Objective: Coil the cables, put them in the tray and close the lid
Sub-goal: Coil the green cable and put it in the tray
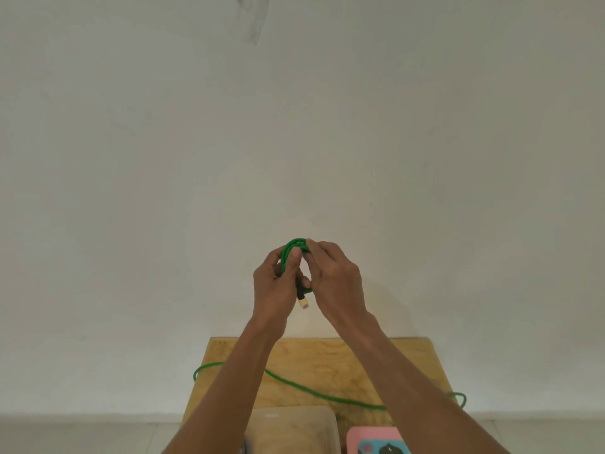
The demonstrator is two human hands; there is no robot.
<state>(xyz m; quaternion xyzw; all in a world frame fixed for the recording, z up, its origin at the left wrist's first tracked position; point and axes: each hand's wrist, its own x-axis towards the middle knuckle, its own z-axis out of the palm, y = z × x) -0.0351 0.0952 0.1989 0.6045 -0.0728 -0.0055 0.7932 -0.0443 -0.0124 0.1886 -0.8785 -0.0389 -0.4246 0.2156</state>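
A pale wall (pixel 294 126) fills most of what I see, and well below the raised hands stands the wooden counter (pixel 327 362) pushed against it. Below the hands, at the near edge of the counter, sits a clear plastic tray (pixel 291 427); its inside is too blurred and cut off for me to tell what it holds. Just right of it lies a pink lid (pixel 376 437) with a blue picture on it, apart from the tray. The green cable (pixel 314 393) trails loose across the counter beneath both forearms, looping off the left and right edges. Up in front of the wall, the left hand (pixel 273 290) is clenched around a small green coil (pixel 291 252) of that cable, thumb pressed on the loops. The right hand (pixel 335 276) pinches the top of the same coil. Between the two grips a gold-tipped plug (pixel 304 303) hangs down.
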